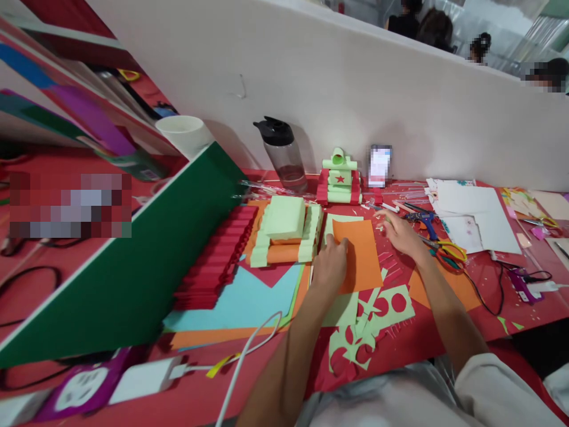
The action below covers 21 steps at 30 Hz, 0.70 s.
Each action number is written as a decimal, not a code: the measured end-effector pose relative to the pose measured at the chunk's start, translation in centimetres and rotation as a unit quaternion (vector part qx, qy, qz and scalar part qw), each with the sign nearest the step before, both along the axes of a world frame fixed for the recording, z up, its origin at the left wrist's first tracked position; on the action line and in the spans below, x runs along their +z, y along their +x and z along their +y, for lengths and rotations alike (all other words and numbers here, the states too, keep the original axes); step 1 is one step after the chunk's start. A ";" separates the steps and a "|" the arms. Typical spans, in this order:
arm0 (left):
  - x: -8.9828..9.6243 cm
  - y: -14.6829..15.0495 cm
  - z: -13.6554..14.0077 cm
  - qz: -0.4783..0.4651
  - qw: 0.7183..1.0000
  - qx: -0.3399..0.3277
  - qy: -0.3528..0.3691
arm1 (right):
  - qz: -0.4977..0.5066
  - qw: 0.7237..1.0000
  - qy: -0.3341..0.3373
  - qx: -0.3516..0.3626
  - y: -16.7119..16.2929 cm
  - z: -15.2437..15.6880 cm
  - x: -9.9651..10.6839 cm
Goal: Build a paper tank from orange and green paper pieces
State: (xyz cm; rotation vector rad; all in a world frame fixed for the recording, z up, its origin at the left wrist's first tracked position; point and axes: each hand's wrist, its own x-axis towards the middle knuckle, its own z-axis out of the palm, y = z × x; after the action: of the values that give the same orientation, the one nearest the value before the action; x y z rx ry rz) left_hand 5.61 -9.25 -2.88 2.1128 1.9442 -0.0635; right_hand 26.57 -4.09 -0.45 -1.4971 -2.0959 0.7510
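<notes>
My left hand point(329, 264) rests at the left edge of an orange paper sheet point(362, 252), fingertips apart and touching it. Over the right side of that sheet reaches my right hand point(403, 236), its fingers spread just below a small white stick point(390, 207); I see nothing held in it. Pale green paper point(340, 311) lies partly under the orange sheet. Left of my left hand is a paper model point(284, 228) with a pale green block on an orange base and scalloped green strips. Cut green scraps with round holes point(391, 303) lie nearer to me.
Folded red paper strips point(213, 255) lie beside a green board point(133, 261). Behind stand a water bottle point(284, 157), a green-and-red paper tank point(340, 181) and a phone point(379, 166). Scissors point(451, 252), a glue gun point(427, 222) and white sheets point(475, 210) are right. A white cable point(249, 350) crosses the front.
</notes>
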 end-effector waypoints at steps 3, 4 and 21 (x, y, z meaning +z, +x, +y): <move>0.3 0.0 0.1 -0.008 1.000 0.019 0.002 | 0.250 0.965 -0.077 0.001 -2.4 1.6 -2.6; 0.4 -0.1 0.1 -0.007 1.000 0.024 0.005 | 0.318 0.942 -0.108 -0.011 -3.1 2.3 -3.6; -2.5 -0.5 0.7 -0.066 0.994 0.001 0.082 | 0.158 0.987 0.026 0.030 -2.7 4.8 -6.0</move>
State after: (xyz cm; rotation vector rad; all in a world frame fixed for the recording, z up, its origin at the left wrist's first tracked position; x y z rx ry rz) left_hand 5.09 -8.52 -5.42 2.1546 1.9338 0.2377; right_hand 23.90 0.67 -6.42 -1.2020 -1.9124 0.8846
